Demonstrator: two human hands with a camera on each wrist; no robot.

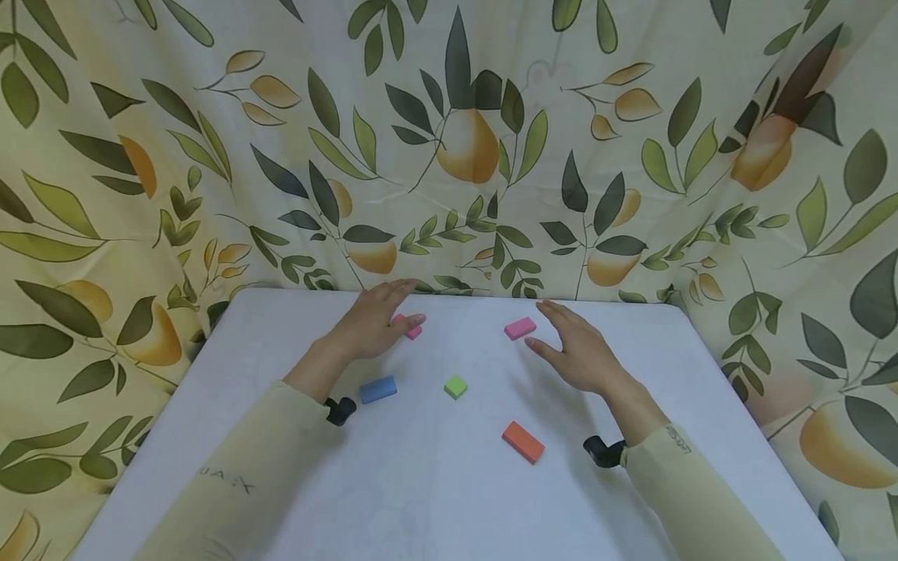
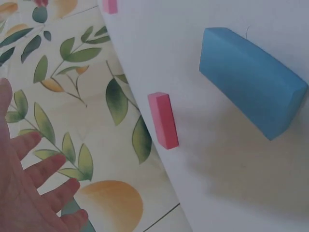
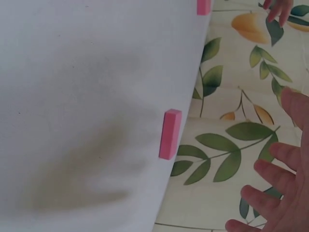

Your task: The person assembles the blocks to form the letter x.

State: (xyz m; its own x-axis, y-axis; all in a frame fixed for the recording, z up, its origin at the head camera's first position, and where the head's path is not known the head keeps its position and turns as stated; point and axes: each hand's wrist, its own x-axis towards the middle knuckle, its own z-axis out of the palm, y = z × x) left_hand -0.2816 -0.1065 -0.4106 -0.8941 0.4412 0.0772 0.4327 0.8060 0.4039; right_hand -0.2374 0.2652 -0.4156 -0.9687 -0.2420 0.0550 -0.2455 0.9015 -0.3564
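Observation:
My left hand [image 1: 375, 321] hovers over the far left of the white table with its fingers extended, partly hiding a pink block [image 1: 414, 333] beneath it. A blue block [image 1: 378, 389] lies nearer, beside the left wrist; it looms large in the left wrist view. Over the right side, my right hand [image 1: 578, 351] is held with fingers spread and thumb apart, just right of a second pink block [image 1: 520, 329]. Neither hand holds anything. Between the arms lie a small green block [image 1: 455, 387] and, closer to me, an orange block [image 1: 523, 442].
The white-covered table [image 1: 421, 499] ends at a far edge just beyond the hands. Behind it hangs a curtain [image 1: 281, 202] printed with leaves and fruit. A small black device [image 1: 341, 411] is on the left wrist, another [image 1: 603, 452] on the right.

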